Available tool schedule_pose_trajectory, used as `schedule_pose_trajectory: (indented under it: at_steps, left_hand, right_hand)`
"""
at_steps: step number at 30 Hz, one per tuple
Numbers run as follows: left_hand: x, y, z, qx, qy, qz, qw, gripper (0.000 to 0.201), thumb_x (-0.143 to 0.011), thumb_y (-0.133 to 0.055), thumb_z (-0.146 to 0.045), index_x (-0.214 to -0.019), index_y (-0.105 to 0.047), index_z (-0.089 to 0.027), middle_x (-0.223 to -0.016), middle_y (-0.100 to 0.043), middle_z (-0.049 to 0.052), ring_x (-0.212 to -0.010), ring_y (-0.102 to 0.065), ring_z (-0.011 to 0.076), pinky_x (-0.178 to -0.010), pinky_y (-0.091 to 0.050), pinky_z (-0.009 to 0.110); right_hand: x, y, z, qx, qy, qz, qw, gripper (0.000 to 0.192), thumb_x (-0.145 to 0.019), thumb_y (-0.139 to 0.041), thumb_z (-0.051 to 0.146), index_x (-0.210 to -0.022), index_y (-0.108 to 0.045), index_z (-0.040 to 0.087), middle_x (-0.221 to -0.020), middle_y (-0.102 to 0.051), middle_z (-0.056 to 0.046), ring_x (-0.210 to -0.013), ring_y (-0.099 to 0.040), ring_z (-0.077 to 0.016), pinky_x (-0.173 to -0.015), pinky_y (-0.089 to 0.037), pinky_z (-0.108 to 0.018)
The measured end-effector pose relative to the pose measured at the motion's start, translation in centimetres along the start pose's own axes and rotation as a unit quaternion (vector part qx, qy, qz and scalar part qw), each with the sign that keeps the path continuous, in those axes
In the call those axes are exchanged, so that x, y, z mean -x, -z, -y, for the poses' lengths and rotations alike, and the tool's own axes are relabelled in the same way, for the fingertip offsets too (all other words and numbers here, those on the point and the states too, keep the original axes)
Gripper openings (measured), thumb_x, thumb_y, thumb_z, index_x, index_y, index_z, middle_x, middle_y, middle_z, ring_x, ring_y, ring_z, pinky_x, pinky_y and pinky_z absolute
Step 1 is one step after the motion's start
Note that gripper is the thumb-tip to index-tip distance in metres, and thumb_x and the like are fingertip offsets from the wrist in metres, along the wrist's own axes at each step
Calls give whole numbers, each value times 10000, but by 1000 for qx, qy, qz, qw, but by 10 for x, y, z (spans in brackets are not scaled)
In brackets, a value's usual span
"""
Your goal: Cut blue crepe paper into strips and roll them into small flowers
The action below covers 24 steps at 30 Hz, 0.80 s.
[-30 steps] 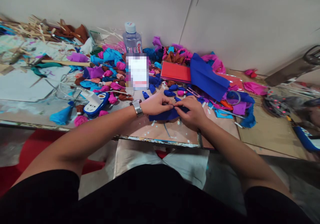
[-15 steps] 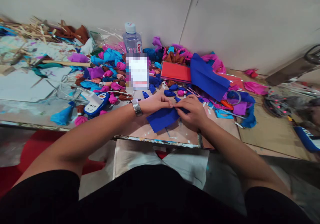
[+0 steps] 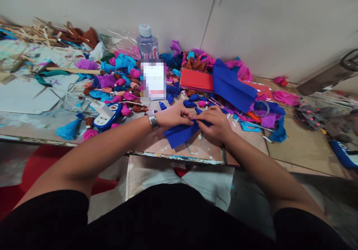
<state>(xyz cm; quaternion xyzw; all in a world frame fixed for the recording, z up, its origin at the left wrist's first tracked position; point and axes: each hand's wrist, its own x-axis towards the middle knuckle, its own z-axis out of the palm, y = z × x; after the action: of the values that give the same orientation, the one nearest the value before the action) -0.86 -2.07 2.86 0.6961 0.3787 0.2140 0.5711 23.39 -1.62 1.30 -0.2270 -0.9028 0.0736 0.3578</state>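
Both hands meet over a blue sheet of crepe paper [image 3: 181, 135] near the table's front edge. My left hand [image 3: 173, 116], with a metal-band watch [image 3: 153, 120] at its wrist, pinches the sheet's upper edge between thumb and fingers. Close against it, my right hand [image 3: 214, 124] is closed on the sheet's upper right corner; the fingertips hide part of the paper there. Just beyond the hands lie small twisted blue pieces [image 3: 190, 104] and a pink one [image 3: 203, 104]. A larger folded blue sheet [image 3: 232, 86] leans over a red packet [image 3: 197, 80].
A bottle [image 3: 147, 43] stands behind a blurred white rectangle [image 3: 153, 80]. Colourful crumpled pieces [image 3: 123, 62] are heaped at the back. Left of my arm is a blue-and-white power strip [image 3: 105, 119] with a cable. Wooden sticks [image 3: 36, 34] pile at far left; cardboard [image 3: 296, 142] covers the right.
The upper edge of the blue sheet is bunched and lifted slightly more between my fingers. My left fingers have shifted a little; my right hand stays in nearly the same place.
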Motion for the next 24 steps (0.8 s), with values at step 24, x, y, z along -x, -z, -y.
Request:
schedule_pose_trajectory:
  at_steps: [24]
  left_hand:
    - [-6,0,14,-52,-56,-28,997,298,-915,-659,-426,-887,-743,-142,-804,-665,-3,-745,-543,118,-743,-419,275]
  right_hand:
    - [0,0,1,12,-40,31,999,115,-967,-668,267,-1041,-755,279,-966,-838,-18,-855,-754,-225,-981,-457,-471]
